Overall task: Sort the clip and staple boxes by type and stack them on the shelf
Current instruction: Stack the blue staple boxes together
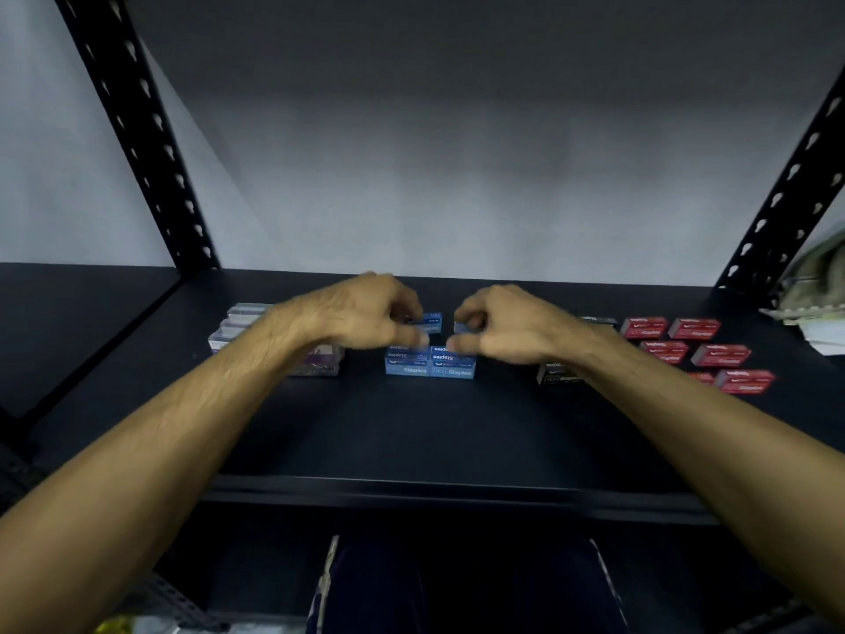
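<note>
On the black shelf [411,432] stands a block of blue staple boxes [430,364], two wide and stacked. My left hand [370,313] hovers above its left half, fingers curled round another blue staple box [432,320]. My right hand [507,324] is over the right half, pinching a blue staple box [462,329] that is mostly hidden by the fingers. Clear clip boxes [237,324] are stacked at the left, one with purple clips [320,362] behind my left forearm. Black staple boxes [555,375] lie under my right forearm. Several red staple boxes [695,347] lie at the right. The view is blurred.
Black perforated uprights stand at the back left [137,130] and back right [786,185]. A pale wall closes the back. A bundle of papers or cloth [814,304] lies at the far right edge. The shelf's front lip [434,491] runs below my forearms.
</note>
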The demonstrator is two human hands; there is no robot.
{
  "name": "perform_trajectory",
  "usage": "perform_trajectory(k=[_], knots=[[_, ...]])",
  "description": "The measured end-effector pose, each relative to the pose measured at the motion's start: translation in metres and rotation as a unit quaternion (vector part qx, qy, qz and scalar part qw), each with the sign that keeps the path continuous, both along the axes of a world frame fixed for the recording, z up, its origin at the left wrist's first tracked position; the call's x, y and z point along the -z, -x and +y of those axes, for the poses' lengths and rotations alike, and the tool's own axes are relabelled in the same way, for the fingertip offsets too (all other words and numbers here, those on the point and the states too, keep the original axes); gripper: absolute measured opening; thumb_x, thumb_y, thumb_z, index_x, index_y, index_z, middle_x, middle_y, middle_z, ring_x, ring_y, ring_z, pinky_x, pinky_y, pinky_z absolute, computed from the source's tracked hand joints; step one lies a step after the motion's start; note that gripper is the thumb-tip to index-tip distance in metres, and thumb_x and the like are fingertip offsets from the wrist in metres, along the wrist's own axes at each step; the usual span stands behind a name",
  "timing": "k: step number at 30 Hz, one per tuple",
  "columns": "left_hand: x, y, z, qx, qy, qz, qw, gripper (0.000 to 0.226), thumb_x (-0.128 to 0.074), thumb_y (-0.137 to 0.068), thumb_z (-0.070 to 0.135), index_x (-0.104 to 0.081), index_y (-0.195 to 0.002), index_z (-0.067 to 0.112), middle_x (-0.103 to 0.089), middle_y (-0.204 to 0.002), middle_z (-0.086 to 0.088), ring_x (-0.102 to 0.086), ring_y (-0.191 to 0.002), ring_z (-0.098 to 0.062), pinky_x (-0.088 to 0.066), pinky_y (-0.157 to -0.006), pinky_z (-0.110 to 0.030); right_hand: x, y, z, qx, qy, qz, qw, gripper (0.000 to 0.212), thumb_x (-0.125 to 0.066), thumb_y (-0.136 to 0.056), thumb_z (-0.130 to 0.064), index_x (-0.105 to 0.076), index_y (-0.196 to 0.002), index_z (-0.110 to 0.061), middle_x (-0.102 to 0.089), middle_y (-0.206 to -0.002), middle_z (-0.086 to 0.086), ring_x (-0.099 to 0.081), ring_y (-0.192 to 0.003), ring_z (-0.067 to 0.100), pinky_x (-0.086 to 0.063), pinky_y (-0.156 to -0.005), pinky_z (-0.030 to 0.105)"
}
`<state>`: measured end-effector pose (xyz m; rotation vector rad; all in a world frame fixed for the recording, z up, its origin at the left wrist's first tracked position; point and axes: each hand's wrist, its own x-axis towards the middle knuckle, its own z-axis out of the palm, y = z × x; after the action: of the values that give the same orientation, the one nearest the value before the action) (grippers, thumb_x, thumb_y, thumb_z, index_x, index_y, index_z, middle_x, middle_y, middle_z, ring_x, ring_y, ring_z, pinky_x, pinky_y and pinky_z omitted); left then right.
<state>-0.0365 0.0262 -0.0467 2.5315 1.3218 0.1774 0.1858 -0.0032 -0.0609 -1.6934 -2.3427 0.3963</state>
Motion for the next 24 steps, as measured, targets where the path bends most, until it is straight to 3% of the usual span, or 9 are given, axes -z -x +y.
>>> perform_trajectory(k=[3, 5, 7, 10, 13, 18, 24], knots=[[-0.005, 0.0, 0.014, -0.016, -0.024, -0.039, 0.999, 0.028, -0.062, -0.093, 0.04, -0.069, -0.115, 0.023, -0.07, -0.108, 0.007, -0.064, -0.097, -0.01, -0.049, -0.085, -0.027, -0.009, -0.007, 0.007, 0.02, -0.057, 0.027, 0.998, 0.037, -0.064, -0.09, -0.036, -0.065, -0.121, -0.016, -0.065, -0.116, 0.0, -0.06, -0.099, 0.013, -0.043, -0.081, 0.024], [-0.002, -0.005, 0.024, -0.02, -0.026, -0.035, 0.999, 0.026, -0.06, -0.096, 0.032, -0.068, -0.117, 0.02, -0.07, -0.111, 0.004, -0.063, -0.084, -0.003, -0.049, -0.08, -0.022, -0.009, -0.01, 0.013, 0.033, -0.079, 0.008, 0.996, 0.031, -0.057, -0.095, -0.023, -0.064, -0.123, -0.012, -0.061, -0.122, 0.007, -0.059, -0.11, 0.022, -0.043, -0.087, 0.027], [0.003, -0.011, 0.034, -0.021, -0.016, -0.032, 0.999, 0.024, -0.06, -0.097, 0.028, -0.068, -0.118, 0.02, -0.069, -0.106, 0.006, -0.056, -0.062, 0.005, -0.043, -0.066, -0.014, -0.006, -0.011, 0.018, 0.046, -0.063, -0.014, 0.997, 0.034, -0.052, -0.098, -0.017, -0.061, -0.13, -0.011, -0.057, -0.133, 0.008, -0.054, -0.121, 0.025, -0.04, -0.097, 0.029], [0.012, -0.02, 0.045, -0.02, 0.015, -0.039, 0.999, 0.022, -0.062, -0.095, 0.026, -0.068, -0.116, 0.02, -0.065, -0.092, 0.013, -0.059, -0.052, 0.001, -0.046, -0.059, -0.016, 0.0, -0.011, 0.024, 0.037, -0.028, -0.037, 0.998, 0.036, -0.05, -0.099, -0.015, -0.058, -0.134, -0.013, -0.055, -0.139, 0.005, -0.051, -0.127, 0.022, -0.038, -0.102, 0.028], [0.02, -0.026, 0.051, -0.006, 0.029, -0.036, 0.999, 0.019, -0.064, -0.095, 0.024, -0.069, -0.113, 0.022, -0.065, -0.09, 0.013, -0.06, -0.049, 0.001, -0.049, -0.059, -0.016, 0.006, -0.01, 0.029, 0.025, -0.014, -0.043, 0.999, 0.036, -0.049, -0.099, -0.012, -0.06, -0.133, -0.014, -0.056, -0.139, 0.003, -0.051, -0.127, 0.02, -0.037, -0.102, 0.027], [0.027, -0.03, 0.056, 0.007, 0.018, -0.027, 0.999, 0.018, -0.063, -0.095, 0.022, -0.071, -0.11, 0.018, -0.066, -0.095, 0.011, -0.052, -0.055, 0.025, -0.038, -0.052, -0.003, 0.013, -0.009, 0.034, 0.023, 0.0, -0.018, 1.0, 0.038, -0.051, -0.099, -0.01, -0.057, -0.136, -0.014, -0.056, -0.141, 0.002, -0.05, -0.129, 0.018, -0.035, -0.102, 0.023], [0.025, -0.023, 0.053, -0.001, 0.036, -0.022, 0.999, 0.012, -0.064, -0.095, 0.022, -0.071, -0.104, 0.019, -0.063, -0.081, 0.017, -0.058, -0.05, 0.012, -0.039, -0.052, -0.006, 0.017, -0.005, 0.036, 0.019, 0.008, -0.005, 1.0, 0.032, -0.05, -0.099, -0.009, -0.063, -0.128, -0.015, -0.062, -0.132, 0.003, -0.056, -0.12, 0.019, -0.041, -0.096, 0.024]])
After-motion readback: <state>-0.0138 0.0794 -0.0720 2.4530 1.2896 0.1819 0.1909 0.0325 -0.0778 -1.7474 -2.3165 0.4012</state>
